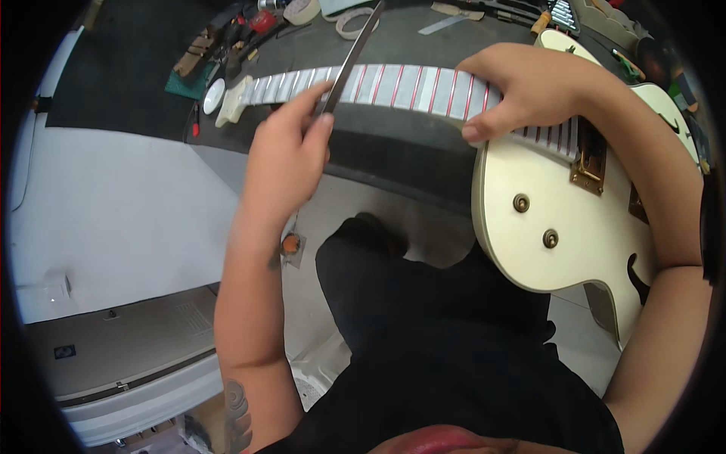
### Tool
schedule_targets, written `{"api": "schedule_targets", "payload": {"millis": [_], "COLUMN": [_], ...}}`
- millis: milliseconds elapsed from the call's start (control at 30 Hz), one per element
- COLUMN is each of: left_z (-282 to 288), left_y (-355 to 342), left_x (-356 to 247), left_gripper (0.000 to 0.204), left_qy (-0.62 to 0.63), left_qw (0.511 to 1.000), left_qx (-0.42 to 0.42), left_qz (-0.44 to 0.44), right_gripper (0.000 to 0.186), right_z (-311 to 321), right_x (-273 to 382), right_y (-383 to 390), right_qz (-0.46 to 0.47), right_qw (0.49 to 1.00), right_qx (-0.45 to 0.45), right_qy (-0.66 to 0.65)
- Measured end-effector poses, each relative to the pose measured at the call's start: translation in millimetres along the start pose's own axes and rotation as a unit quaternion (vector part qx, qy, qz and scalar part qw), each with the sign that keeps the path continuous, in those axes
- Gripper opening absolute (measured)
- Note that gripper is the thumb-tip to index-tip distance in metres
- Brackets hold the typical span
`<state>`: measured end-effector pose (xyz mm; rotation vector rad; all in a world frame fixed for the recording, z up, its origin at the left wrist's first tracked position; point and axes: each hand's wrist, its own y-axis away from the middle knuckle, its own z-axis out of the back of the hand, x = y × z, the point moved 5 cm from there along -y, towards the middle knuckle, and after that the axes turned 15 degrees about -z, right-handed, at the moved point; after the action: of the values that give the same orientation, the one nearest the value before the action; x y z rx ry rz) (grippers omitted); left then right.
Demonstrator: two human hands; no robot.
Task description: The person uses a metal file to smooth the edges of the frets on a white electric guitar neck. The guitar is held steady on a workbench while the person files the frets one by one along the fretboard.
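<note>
- Guitar (582, 227), cream body, lies flat on the dark bench (393, 151); body at near right, hanging partly over the bench edge, neck (393, 83) running left.
- Fretboard masked with pale tape between the frets, which likely shields the wood while the frets are worked.
- Right hand (522, 87) clamped over the neck close to the body, fingers wrapped, thumb on the near edge; seems to pin the guitar steady.
- Left hand (291, 151) pinches the near end of a thin metal file (352, 57), which slants across the neck toward the far side.
- Hands apart.
- Tape rolls (355, 23) and small tools (227, 45) lie at the far edge, out of the way.
</note>
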<state>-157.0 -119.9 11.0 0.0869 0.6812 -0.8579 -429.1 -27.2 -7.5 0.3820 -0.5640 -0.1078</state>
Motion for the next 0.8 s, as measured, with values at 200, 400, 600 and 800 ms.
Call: {"api": "schedule_targets", "payload": {"millis": [200, 400, 600, 800], "left_z": [10, 15, 1, 11], "left_y": [125, 106, 7, 150], "left_x": [9, -1, -4, -21], "left_gripper": [0.053, 0.052, 0.052, 0.056], "left_qy": [-0.022, -0.036, 0.016, -0.003], "left_qw": [1.000, 0.999, 0.999, 0.999], "left_qx": [0.006, 0.006, 0.004, -0.022], "left_qz": [0.008, 0.032, 0.040, 0.038], "right_gripper": [0.067, 0.066, 0.066, 0.067], "right_z": [-1, -1, 2, -1], "right_x": [-13, -3, -2, -7], "right_y": [-2, -4, 0, -1], "right_qz": [-0.019, 0.001, 0.004, -0.007], "right_qw": [1.000, 1.000, 1.000, 1.000], "right_qx": [-0.006, -0.005, -0.011, -0.008], "right_qy": [-0.013, 0.003, -0.002, 0.002]}}
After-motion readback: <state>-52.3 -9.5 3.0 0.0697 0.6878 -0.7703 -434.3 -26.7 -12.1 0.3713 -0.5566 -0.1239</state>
